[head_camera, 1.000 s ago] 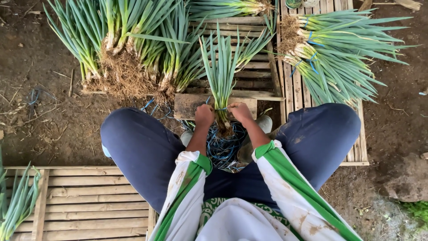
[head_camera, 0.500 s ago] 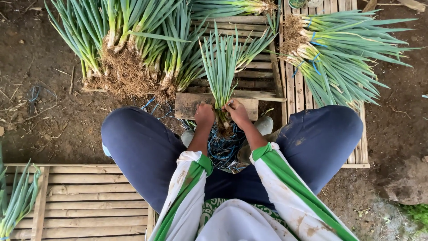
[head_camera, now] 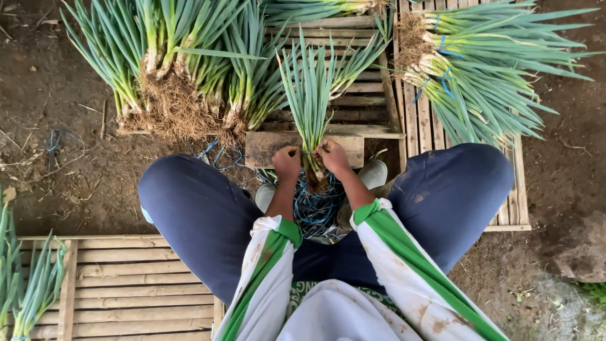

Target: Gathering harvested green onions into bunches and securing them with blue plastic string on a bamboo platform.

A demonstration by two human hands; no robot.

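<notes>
left hand [head_camera: 287,162]: closed on the base of the spring onion bunch [head_camera: 309,101], from its left side.
right hand [head_camera: 332,156]: closed on the same base, from its right; blue string [head_camera: 305,152] runs between the 2 hands.
bunch position: upright between the knees, leaves fanning away from the person, roots down over a tangle of blue ties [head_camera: 317,205].
behind: wooden block [head_camera: 268,147], slatted pallet [head_camera: 353,107].
piles: loose onions [head_camera: 183,69] left, tied bundles [head_camera: 480,76] right.
</notes>
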